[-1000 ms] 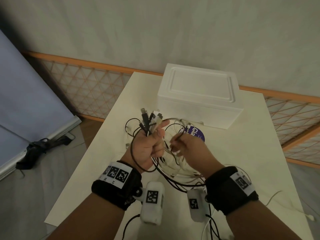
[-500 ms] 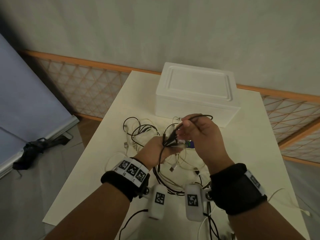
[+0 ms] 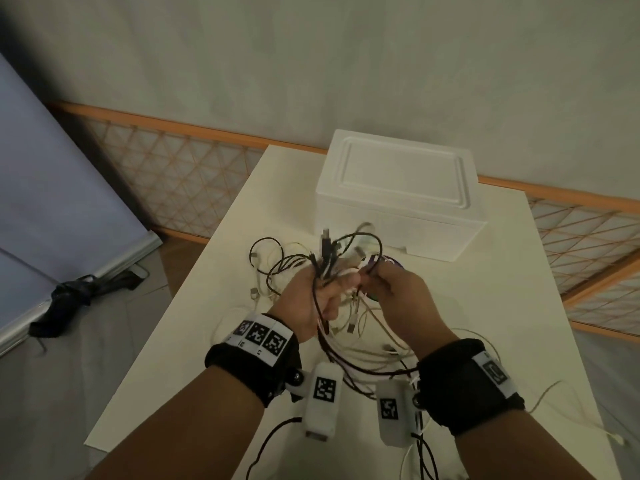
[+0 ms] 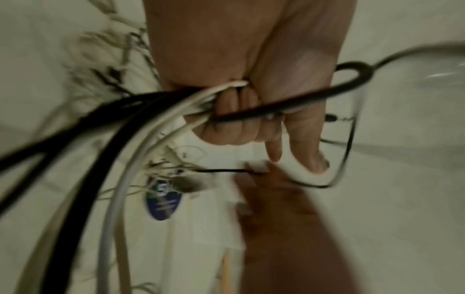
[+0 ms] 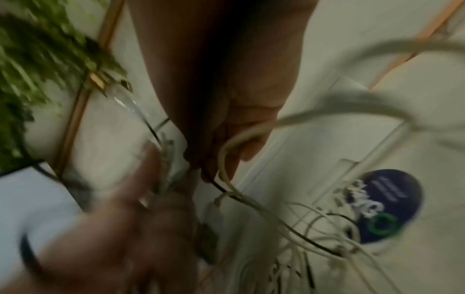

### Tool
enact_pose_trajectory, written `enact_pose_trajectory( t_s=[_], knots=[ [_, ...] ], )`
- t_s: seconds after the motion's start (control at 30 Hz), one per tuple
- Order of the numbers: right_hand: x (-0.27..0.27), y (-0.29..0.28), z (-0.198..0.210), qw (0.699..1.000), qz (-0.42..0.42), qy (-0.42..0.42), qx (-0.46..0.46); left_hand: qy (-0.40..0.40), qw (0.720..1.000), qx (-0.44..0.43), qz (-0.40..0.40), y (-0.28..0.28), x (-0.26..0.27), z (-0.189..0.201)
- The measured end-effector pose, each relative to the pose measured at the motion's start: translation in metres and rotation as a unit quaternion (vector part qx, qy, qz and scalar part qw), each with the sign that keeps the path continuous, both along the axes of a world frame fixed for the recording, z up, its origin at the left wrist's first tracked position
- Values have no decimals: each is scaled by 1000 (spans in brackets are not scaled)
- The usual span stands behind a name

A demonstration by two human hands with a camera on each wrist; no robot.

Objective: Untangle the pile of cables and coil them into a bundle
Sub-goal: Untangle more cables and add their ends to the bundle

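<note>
Above the white tabletop (image 3: 214, 289), I see my left hand (image 3: 313, 294) fisted round a bunch of black and white cables (image 3: 327, 261), plugs poking up past its fingers. My right hand (image 3: 398, 292) pinches one thin black cable (image 3: 375, 251) beside it. Both wrist views blur; lower loops hang hidden behind my wrists.

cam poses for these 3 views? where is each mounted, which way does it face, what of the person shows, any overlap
Head: on the head, facing forward and down at the table and white foam box; shows both forearms, left hand gripping the cables, right hand pinching a black cable.
Left wrist: looks along the left hand at the cables it holds; right hand blurred below.
Right wrist: looks along the right hand down at the table; left hand blurred.
Shared: a blue sticker shows in both wrist views.
</note>
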State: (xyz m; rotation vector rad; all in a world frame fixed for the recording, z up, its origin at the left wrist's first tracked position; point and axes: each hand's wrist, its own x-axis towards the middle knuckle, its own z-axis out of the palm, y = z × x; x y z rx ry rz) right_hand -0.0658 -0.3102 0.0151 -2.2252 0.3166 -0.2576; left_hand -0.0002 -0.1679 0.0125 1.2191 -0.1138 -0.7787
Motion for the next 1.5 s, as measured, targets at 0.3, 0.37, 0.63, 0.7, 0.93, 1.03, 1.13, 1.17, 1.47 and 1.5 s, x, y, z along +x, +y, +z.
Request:
enact_pose_trajectory(
  t_s=[0.3, 0.37, 0.63, 0.7, 0.93, 1.03, 1.13, 1.17, 1.47, 1.5],
  knots=[
    [3, 1, 20, 983, -46, -82, 155, 35, 990, 119, 63, -6, -3, -25],
    [2, 1, 6, 991, -25, 0, 130, 46, 994, 56, 79, -5, 2, -14],
    [0, 15, 12, 985, 47, 69, 153, 33, 995, -60, 70, -2, 5, 3],
    [0, 14, 31, 969, -16, -19, 244, 16, 999, -21, 25, 0, 0, -6],
    [1, 7, 48, 969, -16, -134, 207, -45, 976, 205, -50, 3, -3, -30],
    [-4, -16, 38, 992, 32, -22, 118, 11, 987, 156, 29, 14, 8, -33],
    [-21, -59, 31, 982, 60, 144, -106, 68, 981, 139, 116, 27, 17, -43],
    [-31, -74, 29, 964, 63, 194, -169, 86, 978, 131, 139, 31, 18, -46],
    [-78, -71, 43, 880, 15, 326, -345, 114, 970, 73, 204, 35, -1, -36],
    [-71, -49, 52, 922, 30, 228, -313, 99, 975, 64, 190, 29, -7, -31]
  ],
)
